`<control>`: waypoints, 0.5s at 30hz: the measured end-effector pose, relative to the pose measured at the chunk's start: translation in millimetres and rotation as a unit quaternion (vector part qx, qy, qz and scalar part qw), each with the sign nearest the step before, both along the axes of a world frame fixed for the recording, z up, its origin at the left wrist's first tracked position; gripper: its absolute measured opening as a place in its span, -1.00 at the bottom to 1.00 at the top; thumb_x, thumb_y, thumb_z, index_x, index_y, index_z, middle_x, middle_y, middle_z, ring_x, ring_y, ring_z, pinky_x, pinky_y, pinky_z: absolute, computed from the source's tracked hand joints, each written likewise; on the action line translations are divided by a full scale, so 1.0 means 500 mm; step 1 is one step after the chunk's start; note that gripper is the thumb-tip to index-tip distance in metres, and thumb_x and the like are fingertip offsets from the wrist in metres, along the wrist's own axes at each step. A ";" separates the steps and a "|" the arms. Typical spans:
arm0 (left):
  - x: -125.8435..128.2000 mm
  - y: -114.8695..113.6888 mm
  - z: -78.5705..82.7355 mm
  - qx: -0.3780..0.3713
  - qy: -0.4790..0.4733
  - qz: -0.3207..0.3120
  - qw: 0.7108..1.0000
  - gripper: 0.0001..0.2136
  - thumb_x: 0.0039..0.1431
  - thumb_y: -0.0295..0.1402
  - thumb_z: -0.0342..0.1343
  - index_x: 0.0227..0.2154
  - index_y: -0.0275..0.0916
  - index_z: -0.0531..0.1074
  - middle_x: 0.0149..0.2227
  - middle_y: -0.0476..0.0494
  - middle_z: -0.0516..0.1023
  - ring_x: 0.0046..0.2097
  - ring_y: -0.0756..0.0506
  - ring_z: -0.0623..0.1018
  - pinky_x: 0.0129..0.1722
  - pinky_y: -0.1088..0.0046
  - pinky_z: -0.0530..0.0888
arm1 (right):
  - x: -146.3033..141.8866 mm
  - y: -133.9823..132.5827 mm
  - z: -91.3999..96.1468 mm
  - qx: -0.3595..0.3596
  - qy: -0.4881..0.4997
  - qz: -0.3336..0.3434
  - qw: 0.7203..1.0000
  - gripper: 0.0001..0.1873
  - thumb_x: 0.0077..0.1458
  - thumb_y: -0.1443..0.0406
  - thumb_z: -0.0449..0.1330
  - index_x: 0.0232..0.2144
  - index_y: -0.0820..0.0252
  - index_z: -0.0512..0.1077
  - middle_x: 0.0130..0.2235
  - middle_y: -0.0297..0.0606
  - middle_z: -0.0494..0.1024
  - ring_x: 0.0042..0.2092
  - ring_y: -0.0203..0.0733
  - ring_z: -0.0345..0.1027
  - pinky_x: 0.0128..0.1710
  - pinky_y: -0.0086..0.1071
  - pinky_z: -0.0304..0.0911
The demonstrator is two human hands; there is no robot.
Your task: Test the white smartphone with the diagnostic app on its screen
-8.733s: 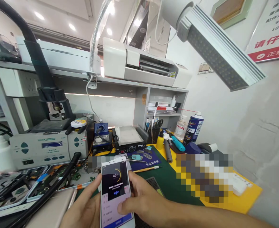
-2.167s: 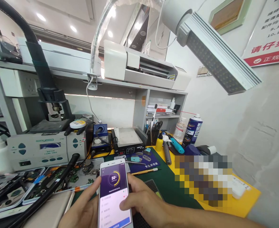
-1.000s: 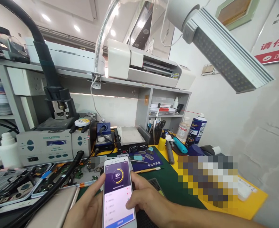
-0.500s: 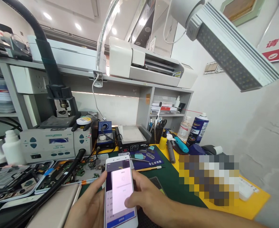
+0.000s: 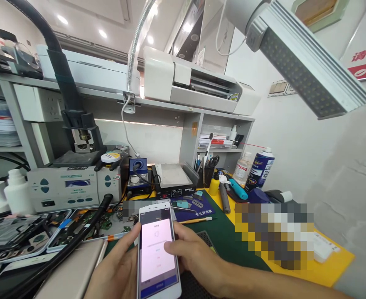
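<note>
A white smartphone [image 5: 157, 248] with a lit pale dialog on its screen is held upright low in the middle. My left hand [image 5: 118, 272] wraps its left edge and back from below, thumb on the bezel. My right hand [image 5: 192, 259] clasps the right edge, its thumb pressed on the screen's middle right. Both hands hover over a green work mat [image 5: 224, 241].
A grey soldering station [image 5: 73, 188], white bottle [image 5: 16, 196], black hose [image 5: 77, 238] and trays of phone parts [image 5: 30, 238] lie left. Behind sit a heating plate [image 5: 173, 178], tool cup [image 5: 207, 171], spray can [image 5: 262, 168]. A lamp head [image 5: 307, 62] hangs at the upper right.
The phone's purple progress screen, counting up from 45 to 55, gave way to a pale dialog. My right thumb slid up onto the screen's middle. The view drifted slightly right.
</note>
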State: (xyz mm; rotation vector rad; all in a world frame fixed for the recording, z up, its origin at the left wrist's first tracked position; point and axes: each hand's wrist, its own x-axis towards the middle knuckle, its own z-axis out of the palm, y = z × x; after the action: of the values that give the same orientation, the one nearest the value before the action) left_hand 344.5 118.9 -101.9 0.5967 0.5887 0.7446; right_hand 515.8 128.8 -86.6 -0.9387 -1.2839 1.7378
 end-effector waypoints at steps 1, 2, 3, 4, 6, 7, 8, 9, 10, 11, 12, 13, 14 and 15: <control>0.001 0.001 0.001 0.002 0.002 0.003 1.000 -0.44 0.31 -0.05 0.04 0.26 -0.27 0.36 -0.18 -0.36 0.71 -0.24 -0.37 0.68 -0.38 0.12 0.59 | 0.001 0.000 -0.001 -0.001 0.000 -0.001 1.000 -0.48 -0.01 0.23 0.22 0.05 0.21 0.42 -0.15 -0.20 0.62 -0.14 -0.07 0.49 -0.19 -0.28 0.28; 0.001 0.001 0.001 0.001 0.004 0.007 1.000 -0.45 0.31 -0.06 0.04 0.25 -0.27 0.37 -0.18 -0.36 0.71 -0.23 -0.37 0.68 -0.38 0.12 0.59 | 0.002 -0.001 -0.003 -0.003 0.000 -0.001 1.000 -0.49 0.01 0.22 0.22 0.05 0.20 0.42 -0.16 -0.21 0.61 -0.15 -0.08 0.49 -0.18 -0.27 0.28; 0.002 0.002 0.002 0.001 0.004 0.010 1.000 -0.45 0.31 -0.07 0.05 0.23 -0.29 0.39 -0.19 -0.37 0.71 -0.22 -0.37 0.68 -0.38 0.13 0.59 | 0.003 -0.001 -0.003 -0.003 0.001 0.001 1.000 -0.49 0.02 0.22 0.21 0.05 0.20 0.42 -0.16 -0.21 0.61 -0.15 -0.08 0.48 -0.16 -0.26 0.28; 0.003 0.002 0.003 -0.001 0.003 0.014 1.000 -0.46 0.30 -0.07 0.06 0.22 -0.30 0.40 -0.19 -0.38 0.71 -0.21 -0.37 0.67 -0.37 0.14 0.59 | 0.005 -0.002 -0.004 0.001 0.000 0.005 1.000 -0.50 0.02 0.24 0.22 0.05 0.20 0.43 -0.16 -0.23 0.61 -0.16 -0.10 0.48 -0.14 -0.25 0.28; 0.005 0.002 0.004 -0.006 -0.004 0.018 1.000 -0.45 0.29 -0.06 0.07 0.19 -0.33 0.43 -0.19 -0.40 0.70 -0.19 -0.38 0.67 -0.37 0.14 0.59 | 0.007 -0.001 -0.002 0.017 -0.008 0.014 1.000 -0.47 -0.05 0.32 0.25 0.04 0.19 0.43 -0.15 -0.26 0.60 -0.14 -0.12 0.47 -0.10 -0.25 0.28; 0.006 0.002 0.004 -0.007 -0.008 0.019 1.000 -0.45 0.29 -0.06 0.07 0.18 -0.35 0.44 -0.19 -0.41 0.70 -0.19 -0.38 0.66 -0.36 0.15 0.59 | 0.008 0.000 -0.001 0.029 -0.016 0.018 0.999 -0.44 -0.10 0.37 0.27 0.04 0.20 0.43 -0.14 -0.27 0.60 -0.13 -0.13 0.46 -0.08 -0.26 0.28; 0.006 0.001 0.003 -0.006 -0.012 0.020 1.000 -0.45 0.28 -0.06 0.08 0.17 -0.36 0.45 -0.19 -0.41 0.70 -0.18 -0.39 0.66 -0.36 0.15 0.59 | 0.008 0.000 0.000 0.042 -0.025 0.020 0.999 -0.40 -0.14 0.41 0.28 0.04 0.20 0.43 -0.15 -0.28 0.59 -0.13 -0.13 0.45 -0.08 -0.26 0.28; 0.006 0.000 0.003 -0.003 -0.014 0.021 1.000 -0.46 0.28 -0.07 0.08 0.16 -0.37 0.46 -0.20 -0.42 0.70 -0.18 -0.39 0.65 -0.37 0.15 0.59 | 0.009 0.001 0.001 0.051 -0.033 0.024 0.998 -0.37 -0.17 0.43 0.28 0.04 0.20 0.42 -0.16 -0.29 0.59 -0.14 -0.14 0.44 -0.09 -0.27 0.28; 0.007 0.000 0.002 0.001 -0.013 0.025 1.000 -0.47 0.28 -0.08 0.08 0.16 -0.37 0.46 -0.20 -0.42 0.69 -0.17 -0.39 0.65 -0.37 0.16 0.58 | 0.009 0.001 0.001 0.060 -0.035 0.026 0.997 -0.35 -0.19 0.45 0.28 0.05 0.20 0.42 -0.17 -0.30 0.58 -0.17 -0.15 0.44 -0.10 -0.27 0.29; 0.007 -0.001 0.002 0.006 -0.010 0.028 1.000 -0.48 0.28 -0.10 0.09 0.15 -0.37 0.46 -0.20 -0.41 0.69 -0.17 -0.38 0.65 -0.37 0.18 0.58 | 0.010 0.002 0.001 0.067 -0.034 0.030 0.997 -0.34 -0.19 0.45 0.28 0.05 0.20 0.41 -0.17 -0.32 0.58 -0.19 -0.17 0.44 -0.11 -0.28 0.29; 0.007 -0.002 0.002 0.009 -0.005 0.032 0.999 -0.49 0.27 -0.10 0.10 0.15 -0.36 0.46 -0.19 -0.40 0.69 -0.17 -0.38 0.65 -0.37 0.19 0.57 | 0.010 0.001 0.000 0.073 -0.031 0.033 0.996 -0.34 -0.20 0.46 0.28 0.05 0.19 0.41 -0.18 -0.32 0.58 -0.21 -0.19 0.43 -0.13 -0.30 0.29; 0.007 -0.002 0.003 0.009 -0.001 0.037 0.999 -0.48 0.27 -0.10 0.10 0.16 -0.34 0.46 -0.18 -0.39 0.69 -0.16 -0.37 0.64 -0.37 0.20 0.57 | 0.011 0.001 -0.001 0.073 -0.026 0.035 0.996 -0.35 -0.19 0.46 0.27 0.05 0.19 0.41 -0.19 -0.33 0.58 -0.22 -0.21 0.42 -0.15 -0.32 0.29; 0.007 -0.003 0.004 0.004 0.001 0.039 0.999 -0.47 0.26 -0.07 0.11 0.17 -0.31 0.45 -0.17 -0.37 0.69 -0.16 -0.36 0.64 -0.35 0.21 0.56 | 0.012 0.000 -0.002 0.066 -0.021 0.039 0.997 -0.36 -0.18 0.45 0.26 0.05 0.19 0.41 -0.21 -0.33 0.58 -0.25 -0.23 0.42 -0.20 -0.34 0.29; 0.007 -0.004 0.005 -0.006 0.001 0.038 0.999 -0.45 0.25 -0.04 0.11 0.18 -0.29 0.44 -0.16 -0.35 0.69 -0.15 -0.35 0.64 -0.32 0.21 0.56 | 0.013 0.000 -0.004 0.053 -0.014 0.041 0.998 -0.36 -0.18 0.44 0.25 0.05 0.18 0.40 -0.22 -0.33 0.58 -0.27 -0.24 0.41 -0.25 -0.36 0.28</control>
State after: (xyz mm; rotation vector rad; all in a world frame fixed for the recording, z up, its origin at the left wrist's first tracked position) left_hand 347.7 116.8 -99.2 0.5665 0.6195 0.8116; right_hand 522.5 128.7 -88.7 -0.8630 -1.4367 1.7066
